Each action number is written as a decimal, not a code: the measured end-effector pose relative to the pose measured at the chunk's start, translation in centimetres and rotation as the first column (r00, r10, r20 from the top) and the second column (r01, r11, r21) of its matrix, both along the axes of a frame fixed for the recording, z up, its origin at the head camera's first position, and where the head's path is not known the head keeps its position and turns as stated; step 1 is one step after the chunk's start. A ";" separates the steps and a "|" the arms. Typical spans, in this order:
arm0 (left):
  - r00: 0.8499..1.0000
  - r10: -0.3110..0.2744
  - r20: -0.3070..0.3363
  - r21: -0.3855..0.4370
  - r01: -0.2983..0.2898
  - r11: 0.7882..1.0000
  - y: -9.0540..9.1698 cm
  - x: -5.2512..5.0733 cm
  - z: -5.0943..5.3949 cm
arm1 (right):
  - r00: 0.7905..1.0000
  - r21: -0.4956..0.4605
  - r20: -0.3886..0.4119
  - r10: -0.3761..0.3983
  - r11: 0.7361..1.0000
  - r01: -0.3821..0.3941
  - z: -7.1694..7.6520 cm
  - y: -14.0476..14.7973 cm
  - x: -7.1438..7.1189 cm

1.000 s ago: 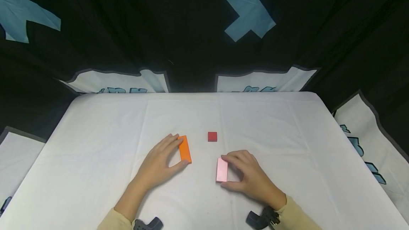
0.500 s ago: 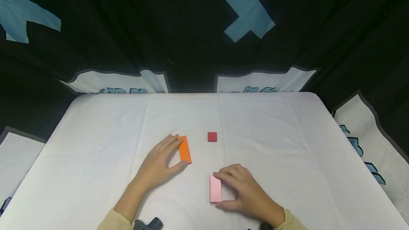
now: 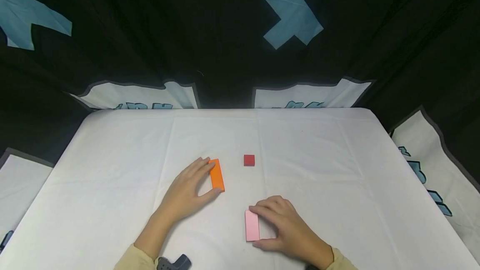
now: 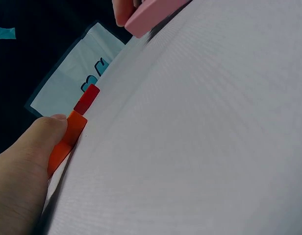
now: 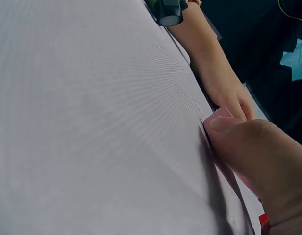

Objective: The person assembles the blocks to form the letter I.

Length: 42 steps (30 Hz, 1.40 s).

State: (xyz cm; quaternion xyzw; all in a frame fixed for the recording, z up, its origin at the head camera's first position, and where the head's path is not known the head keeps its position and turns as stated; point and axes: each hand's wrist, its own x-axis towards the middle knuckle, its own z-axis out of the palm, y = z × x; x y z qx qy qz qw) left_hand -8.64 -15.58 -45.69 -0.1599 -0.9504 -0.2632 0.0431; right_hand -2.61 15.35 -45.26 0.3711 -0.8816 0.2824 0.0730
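Note:
An orange rectangular block (image 3: pixel 217 176) is pinched lengthwise between the thumb and fingers of my left hand (image 3: pixel 189 191), left of the table's middle. My right hand (image 3: pixel 281 230) grips a pink rectangular block (image 3: pixel 252 226) by its two ends, nearer the front. In the left wrist view the pink block (image 4: pixel 153 15) appears raised, with a dark shadow beside it. A small red block (image 3: pixel 249 160) stands apart from both hands, farther back. The right wrist view shows my thumb pressed against the near end of the pink block (image 5: pixel 219 115).
A white cloth (image 3: pixel 318 145) covers the table, with light creases. Black curtains with blue patches (image 3: pixel 293 11) hang behind it. A dark wrist device (image 3: pixel 174 263) shows at my left sleeve.
My right hand has carried the pink block toward the front edge and slightly left, slowing over the last half second. My left hand, the orange block and the red block have stayed in place.

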 end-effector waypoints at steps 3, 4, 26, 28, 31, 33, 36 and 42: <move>1.000 0.000 -0.002 0.000 0.000 1.000 0.0 0.0 0.0 | 1.000 -0.001 0.002 -0.003 1.000 0.003 -0.1 0.0 0.0; 1.000 0.000 -0.002 -0.001 0.000 1.000 0.0 0.0 0.0 | 1.000 -0.001 -0.005 -0.002 1.000 0.002 -0.2 0.0 0.0; 1.000 -0.001 -0.019 0.001 0.001 1.000 0.0 -0.1 -0.2 | 0.998 0.021 -0.056 0.007 1.000 -0.006 -0.1 0.4 0.2; 1.000 -0.003 -0.018 0.004 0.003 1.000 0.0 -0.2 -0.2 | 0.999 0.012 -0.043 0.010 1.000 -0.009 0.0 0.4 0.4; 1.000 -0.007 -0.019 0.008 0.007 1.000 0.1 -0.1 -0.1 | 0.999 -0.005 -0.041 0.022 1.000 -0.023 0.0 0.4 0.5; 1.000 -0.008 -0.018 0.013 0.008 1.000 0.1 -0.1 0.0 | 0.997 -0.021 -0.065 0.039 0.999 -0.040 -0.1 0.4 0.6; 1.000 -0.007 -0.013 0.017 0.007 1.000 0.1 -0.1 0.0 | 0.992 -0.047 -0.114 0.062 0.997 -0.068 -0.2 0.3 0.5; 1.000 -0.007 -0.027 0.027 0.007 1.000 0.1 -0.1 -0.1 | 0.989 -0.083 -0.131 0.072 0.993 -0.084 -0.4 0.2 0.4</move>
